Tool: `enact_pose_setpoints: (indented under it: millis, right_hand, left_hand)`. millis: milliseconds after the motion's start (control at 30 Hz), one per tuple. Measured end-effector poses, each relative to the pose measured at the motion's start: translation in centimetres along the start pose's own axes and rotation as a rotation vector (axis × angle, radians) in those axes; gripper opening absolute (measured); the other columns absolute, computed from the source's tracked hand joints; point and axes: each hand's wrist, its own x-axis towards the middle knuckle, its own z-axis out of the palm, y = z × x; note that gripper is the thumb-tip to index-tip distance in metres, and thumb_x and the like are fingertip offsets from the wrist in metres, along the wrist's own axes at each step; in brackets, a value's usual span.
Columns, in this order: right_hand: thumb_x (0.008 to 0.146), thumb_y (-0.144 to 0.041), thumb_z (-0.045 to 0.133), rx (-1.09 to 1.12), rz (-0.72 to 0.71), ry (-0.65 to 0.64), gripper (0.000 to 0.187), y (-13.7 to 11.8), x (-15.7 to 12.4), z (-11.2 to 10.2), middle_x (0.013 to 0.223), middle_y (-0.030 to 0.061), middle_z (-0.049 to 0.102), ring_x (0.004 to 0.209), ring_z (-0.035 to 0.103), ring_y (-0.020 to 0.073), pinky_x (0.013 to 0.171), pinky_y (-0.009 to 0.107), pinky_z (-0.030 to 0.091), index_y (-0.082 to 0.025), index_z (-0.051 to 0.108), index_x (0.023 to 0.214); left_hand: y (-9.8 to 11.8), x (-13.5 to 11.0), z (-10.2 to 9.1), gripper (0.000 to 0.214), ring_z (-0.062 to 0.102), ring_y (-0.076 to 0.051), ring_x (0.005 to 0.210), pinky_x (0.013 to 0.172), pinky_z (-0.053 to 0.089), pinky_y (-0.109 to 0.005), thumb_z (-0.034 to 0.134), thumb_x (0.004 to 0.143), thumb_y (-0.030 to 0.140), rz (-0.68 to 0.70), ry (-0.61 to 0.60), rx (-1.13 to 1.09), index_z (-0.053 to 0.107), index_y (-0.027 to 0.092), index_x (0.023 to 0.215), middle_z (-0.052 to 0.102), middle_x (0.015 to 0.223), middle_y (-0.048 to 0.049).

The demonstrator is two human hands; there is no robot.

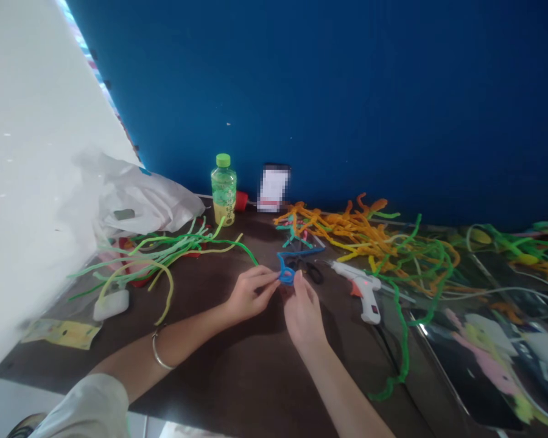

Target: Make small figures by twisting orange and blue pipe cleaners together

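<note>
A blue pipe cleaner (287, 276) is coiled into a small ring, and its loose end bends up and away to the right. My left hand (252, 294) pinches the ring's left side between thumb and fingertips. From the right, my right hand (303, 311) grips the same ring, thumb uppermost and fingers curled beneath. Just behind the ring lie black-handled scissors (311, 270), partly covered by the blue strand. A white glue gun (361, 288) with an orange trigger rests to the right of my right hand.
Green pipe cleaners (187, 243) spread at left, near a drink bottle (223, 191) and white plastic bag (150, 198). Orange pipe cleaners (351, 225) are heaped behind right. A propped phone (274, 188) stands against the blue wall. A dark tablet (461, 371) lies at right, with cables nearby.
</note>
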Motion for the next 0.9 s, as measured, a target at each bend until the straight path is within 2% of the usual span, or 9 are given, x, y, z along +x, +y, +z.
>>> enact_pose_setpoints:
  millis: [233, 433, 567, 700, 900]
  right_hand:
    - [0.066, -0.04, 0.067, -0.046, -0.03, 0.058, 0.023, 0.0, 0.0, 0.0, 0.066, -0.0025, 0.061, 0.065, 0.052, 0.0111, 0.068, 0.026, 0.041, -0.018, 0.062, 0.064]
    - [0.069, -0.039, 0.065, -0.006, -0.05, -0.045, 0.02, 0.0, 0.2, -0.2, 0.074, -0.001, 0.062, 0.071, 0.055, 0.0132, 0.072, 0.029, 0.042, -0.02, 0.061, 0.071]
    - [0.072, -0.04, 0.063, -0.153, -0.107, -0.04, 0.022, 0.4, 0.3, -0.7, 0.076, 0.0002, 0.062, 0.075, 0.055, 0.014, 0.076, 0.03, 0.041, -0.019, 0.06, 0.077]
    - [0.075, -0.041, 0.058, -0.345, -0.231, -0.02, 0.024, 0.6, 0.2, -1.1, 0.08, 0.0024, 0.063, 0.076, 0.054, 0.015, 0.077, 0.03, 0.04, -0.018, 0.06, 0.079]
    - [0.079, -0.042, 0.053, -0.47, -0.31, -0.045, 0.026, 0.3, 0.2, -1.1, 0.081, 0.0039, 0.063, 0.078, 0.054, 0.0169, 0.077, 0.03, 0.04, -0.017, 0.061, 0.081]
  left_hand:
    - [-0.3, -0.1, 0.0, 0.022, 0.056, -0.011, 0.069, 0.062, 0.046, -0.022, 0.05, 0.081, 0.018, -0.004, 0.0, 0.01, 0.065, 0.014, 0.095, 0.062, 0.077, -0.0066]
    - [-0.4, 0.2, 0.0, 0.022, 0.056, -0.011, 0.07, 0.063, 0.046, -0.023, 0.051, 0.08, 0.016, 0.002, 0.058, 0.056, 0.064, 0.014, 0.097, 0.062, 0.077, -0.0064]
    - [-0.4, 0.2, 0.0, 0.022, 0.056, -0.011, 0.068, 0.062, 0.046, -0.023, 0.051, 0.08, 0.015, 0.022, 0.062, 0.057, 0.064, 0.014, 0.097, 0.062, 0.076, -0.0062]
    - [-0.3, 0.0, 0.0, 0.023, 0.056, -0.011, 0.069, 0.062, 0.045, -0.022, 0.05, 0.08, 0.014, 0.013, 0.032, 0.038, 0.064, 0.014, 0.098, 0.062, 0.077, -0.0065]
    - [-0.1, 0.0, 0.0, 0.023, 0.054, -0.01, 0.065, 0.059, 0.045, -0.021, 0.049, 0.08, 0.014, 0.033, 0.037, 0.03, 0.064, 0.015, 0.097, 0.061, 0.075, -0.0058]
